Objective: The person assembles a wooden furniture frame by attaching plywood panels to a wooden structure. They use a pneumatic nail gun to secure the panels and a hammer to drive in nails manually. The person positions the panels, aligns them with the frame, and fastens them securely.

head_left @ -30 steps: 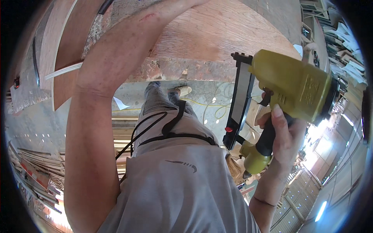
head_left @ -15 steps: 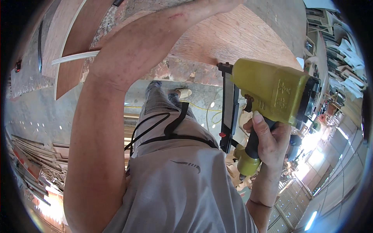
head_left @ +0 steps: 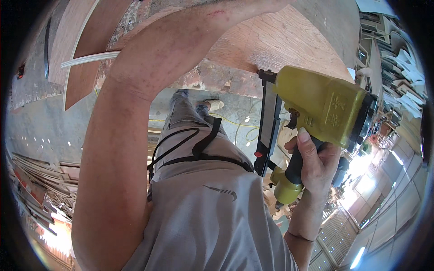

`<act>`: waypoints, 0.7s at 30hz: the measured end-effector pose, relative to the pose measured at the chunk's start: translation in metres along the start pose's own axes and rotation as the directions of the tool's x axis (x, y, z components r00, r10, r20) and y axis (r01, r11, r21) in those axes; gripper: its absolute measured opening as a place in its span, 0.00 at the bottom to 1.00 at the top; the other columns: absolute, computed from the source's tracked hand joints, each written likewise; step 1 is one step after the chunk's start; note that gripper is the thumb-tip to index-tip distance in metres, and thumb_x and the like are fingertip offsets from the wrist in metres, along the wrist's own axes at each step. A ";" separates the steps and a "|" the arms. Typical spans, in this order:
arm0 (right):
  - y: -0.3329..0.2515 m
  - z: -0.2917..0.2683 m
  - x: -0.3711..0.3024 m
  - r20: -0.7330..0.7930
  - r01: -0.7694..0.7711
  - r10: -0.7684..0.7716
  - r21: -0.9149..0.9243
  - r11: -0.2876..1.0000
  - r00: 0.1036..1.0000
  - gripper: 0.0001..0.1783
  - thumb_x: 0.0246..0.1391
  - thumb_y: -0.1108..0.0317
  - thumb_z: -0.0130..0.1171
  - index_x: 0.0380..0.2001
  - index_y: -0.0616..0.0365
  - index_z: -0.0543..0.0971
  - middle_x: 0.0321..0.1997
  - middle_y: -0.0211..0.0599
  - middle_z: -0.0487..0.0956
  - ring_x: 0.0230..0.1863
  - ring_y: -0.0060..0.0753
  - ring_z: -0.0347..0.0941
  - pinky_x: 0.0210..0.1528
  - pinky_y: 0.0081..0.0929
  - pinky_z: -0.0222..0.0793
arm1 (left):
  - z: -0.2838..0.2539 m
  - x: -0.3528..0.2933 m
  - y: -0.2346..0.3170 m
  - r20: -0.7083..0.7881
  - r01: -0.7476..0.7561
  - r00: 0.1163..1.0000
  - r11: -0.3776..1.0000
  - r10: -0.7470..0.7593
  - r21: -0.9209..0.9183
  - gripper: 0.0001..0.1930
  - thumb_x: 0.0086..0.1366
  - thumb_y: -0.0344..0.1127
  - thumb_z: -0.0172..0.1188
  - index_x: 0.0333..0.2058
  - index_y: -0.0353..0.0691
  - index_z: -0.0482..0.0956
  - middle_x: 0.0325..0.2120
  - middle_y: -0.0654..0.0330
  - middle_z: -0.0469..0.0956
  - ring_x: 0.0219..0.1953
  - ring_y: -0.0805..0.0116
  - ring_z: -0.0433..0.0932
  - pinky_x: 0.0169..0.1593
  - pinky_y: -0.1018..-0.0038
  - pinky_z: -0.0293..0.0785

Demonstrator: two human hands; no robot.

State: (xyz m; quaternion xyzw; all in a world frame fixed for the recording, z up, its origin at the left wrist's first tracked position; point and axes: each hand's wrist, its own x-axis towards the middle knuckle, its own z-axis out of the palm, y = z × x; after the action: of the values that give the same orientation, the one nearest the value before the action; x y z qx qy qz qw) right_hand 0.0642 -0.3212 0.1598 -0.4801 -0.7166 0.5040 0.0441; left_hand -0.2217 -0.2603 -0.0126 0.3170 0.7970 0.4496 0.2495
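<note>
My right hand is closed round the black grip of an olive-green nail gun. The gun's long dark magazine hangs down towards me, and its nose is at the near edge of a reddish plywood sheet. Whether the nose touches the wood I cannot tell. Across the sheet reaches my left forearm, with my left hand only partly showing at the top edge; its fingers are out of sight. Under that arm a thin pale strip sticks out to the left.
The sheet lies on a worn, stained workbench. More plywood pieces lie at the left. A yellow hose runs over the floor below the bench. Stacked wood stands at the left, with cluttered offcuts at the right.
My left forearm has shifted slightly to the right over the sheet. The nail gun in my right hand has also moved a little to the right.
</note>
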 end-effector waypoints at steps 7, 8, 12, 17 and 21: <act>-0.003 0.005 -0.002 -0.041 -0.015 0.014 -0.017 1.000 0.999 0.19 0.59 0.67 0.63 0.48 0.69 0.73 0.38 0.41 0.80 0.29 0.26 0.78 0.32 0.23 0.75 | -0.001 -0.002 0.005 0.015 0.041 0.999 0.999 -0.041 -0.007 0.34 0.58 0.62 0.60 0.39 0.28 0.82 0.40 0.35 0.80 0.47 0.43 0.80 0.51 0.58 0.75; -0.003 0.005 -0.001 -0.038 -0.025 0.023 -0.064 0.998 0.999 0.19 0.59 0.67 0.63 0.48 0.69 0.73 0.37 0.41 0.80 0.28 0.26 0.78 0.31 0.23 0.75 | -0.001 -0.003 0.004 -0.002 0.032 0.999 0.999 -0.032 -0.009 0.34 0.58 0.62 0.60 0.39 0.28 0.82 0.40 0.35 0.80 0.47 0.43 0.80 0.51 0.58 0.75; -0.008 0.002 -0.002 -0.029 0.013 -0.017 -0.109 0.994 0.999 0.18 0.62 0.67 0.59 0.50 0.68 0.72 0.39 0.44 0.80 0.25 0.26 0.76 0.28 0.22 0.72 | -0.004 -0.004 0.003 -0.010 0.037 0.999 0.999 -0.038 -0.017 0.34 0.58 0.62 0.60 0.41 0.28 0.82 0.41 0.36 0.80 0.48 0.43 0.80 0.51 0.58 0.75; -0.015 0.001 -0.011 -0.136 0.100 -0.092 0.052 0.994 0.986 0.20 0.60 0.68 0.62 0.49 0.69 0.71 0.35 0.43 0.79 0.28 0.30 0.79 0.30 0.25 0.76 | -0.003 -0.001 0.005 -0.001 0.030 1.000 0.999 -0.030 -0.015 0.33 0.58 0.60 0.61 0.42 0.28 0.81 0.41 0.37 0.80 0.48 0.43 0.79 0.51 0.58 0.75; -0.014 0.003 -0.016 -0.092 0.071 -0.066 0.051 0.996 0.994 0.20 0.58 0.70 0.63 0.50 0.69 0.71 0.37 0.43 0.80 0.31 0.30 0.79 0.33 0.27 0.77 | 0.002 -0.005 0.001 -0.046 -0.003 0.999 0.999 0.001 -0.051 0.32 0.59 0.59 0.61 0.42 0.29 0.81 0.42 0.37 0.80 0.49 0.44 0.79 0.52 0.58 0.75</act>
State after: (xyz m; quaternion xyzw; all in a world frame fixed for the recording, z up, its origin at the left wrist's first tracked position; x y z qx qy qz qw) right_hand 0.0617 -0.3352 0.1754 -0.4762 -0.7160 0.4992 0.1065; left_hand -0.2167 -0.2626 -0.0121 0.3010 0.7904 0.4772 0.2386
